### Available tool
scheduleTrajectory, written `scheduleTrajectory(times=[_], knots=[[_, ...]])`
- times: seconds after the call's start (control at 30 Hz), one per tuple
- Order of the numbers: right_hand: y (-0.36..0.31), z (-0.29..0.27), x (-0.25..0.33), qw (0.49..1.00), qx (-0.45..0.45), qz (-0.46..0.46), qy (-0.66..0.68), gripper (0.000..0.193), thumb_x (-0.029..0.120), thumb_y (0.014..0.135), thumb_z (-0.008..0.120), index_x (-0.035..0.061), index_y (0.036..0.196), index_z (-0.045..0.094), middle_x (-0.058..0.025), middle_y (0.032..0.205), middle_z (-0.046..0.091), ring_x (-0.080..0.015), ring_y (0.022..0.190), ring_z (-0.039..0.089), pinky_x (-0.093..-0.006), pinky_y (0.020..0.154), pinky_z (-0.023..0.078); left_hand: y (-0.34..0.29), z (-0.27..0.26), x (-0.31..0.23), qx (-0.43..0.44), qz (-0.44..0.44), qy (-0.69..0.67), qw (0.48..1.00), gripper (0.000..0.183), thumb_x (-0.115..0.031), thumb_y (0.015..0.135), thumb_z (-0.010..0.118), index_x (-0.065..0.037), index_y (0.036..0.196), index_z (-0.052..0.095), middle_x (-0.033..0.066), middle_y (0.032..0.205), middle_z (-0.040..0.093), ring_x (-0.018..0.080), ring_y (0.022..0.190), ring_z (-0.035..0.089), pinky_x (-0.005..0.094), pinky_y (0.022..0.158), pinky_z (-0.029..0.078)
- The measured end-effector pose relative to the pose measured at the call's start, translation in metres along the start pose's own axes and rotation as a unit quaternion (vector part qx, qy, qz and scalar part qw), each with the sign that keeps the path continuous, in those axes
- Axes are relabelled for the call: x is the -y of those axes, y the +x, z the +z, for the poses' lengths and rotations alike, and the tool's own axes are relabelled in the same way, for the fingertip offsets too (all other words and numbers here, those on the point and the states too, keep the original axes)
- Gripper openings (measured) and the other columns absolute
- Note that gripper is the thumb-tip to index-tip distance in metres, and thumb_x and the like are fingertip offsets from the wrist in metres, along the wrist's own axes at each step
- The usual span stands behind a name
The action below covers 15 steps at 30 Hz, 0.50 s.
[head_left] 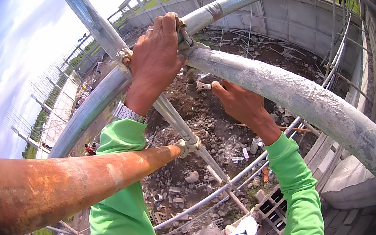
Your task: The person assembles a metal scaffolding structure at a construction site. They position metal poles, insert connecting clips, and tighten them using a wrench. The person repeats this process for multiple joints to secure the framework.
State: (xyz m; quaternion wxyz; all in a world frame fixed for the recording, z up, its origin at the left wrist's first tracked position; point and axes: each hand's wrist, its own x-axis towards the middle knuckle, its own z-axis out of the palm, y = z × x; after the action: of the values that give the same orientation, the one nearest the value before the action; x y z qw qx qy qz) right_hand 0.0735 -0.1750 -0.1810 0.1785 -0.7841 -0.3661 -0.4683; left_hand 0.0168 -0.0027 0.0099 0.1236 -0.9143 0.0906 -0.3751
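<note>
My left hand [154,57], with a ring and a wristwatch [129,112], is closed over the junction of several scaffold pipes. Its fingers wrap a metal scaffold clamp [185,37], mostly hidden under the hand. From there a crusted grey pipe [278,82] curves off to the lower right, and a smoother pipe [239,3] runs to the upper right. Just below the clamp, my right hand [243,105] grips a wrench [203,87]. The wrench's socket end [192,84] sits under the clamp's bolt; whether it is seated on the nut cannot be made out.
A rusty pipe [73,185] crosses over my left forearm to a coupler [187,147] on the slanting upright [173,114]. Far below lie rubble [193,176] and hollow blocks [274,210]. Concrete walls [294,22] stand behind. People [90,148] are small in the distance at left.
</note>
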Motion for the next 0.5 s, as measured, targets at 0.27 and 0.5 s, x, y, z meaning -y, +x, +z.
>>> scheduleTrajectory(times=[0.27,0.5], knots=[[0.004,-0.016,0.006,0.997,0.059,0.026,0.038,0.019,0.013,0.097,0.066,0.018,0.114,0.071,-0.003,0.095,0.07,-0.0282,0.085,0.076,-0.0444,0.065,0.06,-0.001,0.002,0.003,-0.005,0.017,-0.001,1.0,0.087,-0.018,0.074,0.094,-0.013,0.143,0.041,0.012,0.126,0.062,0.0384,0.117,0.067,0.0517,0.092,0.053],[0.011,-0.013,-0.006,0.995,0.003,-0.042,-0.087,0.018,0.017,0.096,0.069,0.0165,0.114,0.071,-0.0036,0.099,0.075,-0.0268,0.084,0.075,-0.0454,0.068,0.06,-0.001,0.002,0.004,-0.004,0.02,0.001,1.0,0.087,-0.017,0.074,0.093,-0.012,0.142,0.04,0.0128,0.125,0.061,0.0385,0.12,0.067,0.051,0.097,0.053]])
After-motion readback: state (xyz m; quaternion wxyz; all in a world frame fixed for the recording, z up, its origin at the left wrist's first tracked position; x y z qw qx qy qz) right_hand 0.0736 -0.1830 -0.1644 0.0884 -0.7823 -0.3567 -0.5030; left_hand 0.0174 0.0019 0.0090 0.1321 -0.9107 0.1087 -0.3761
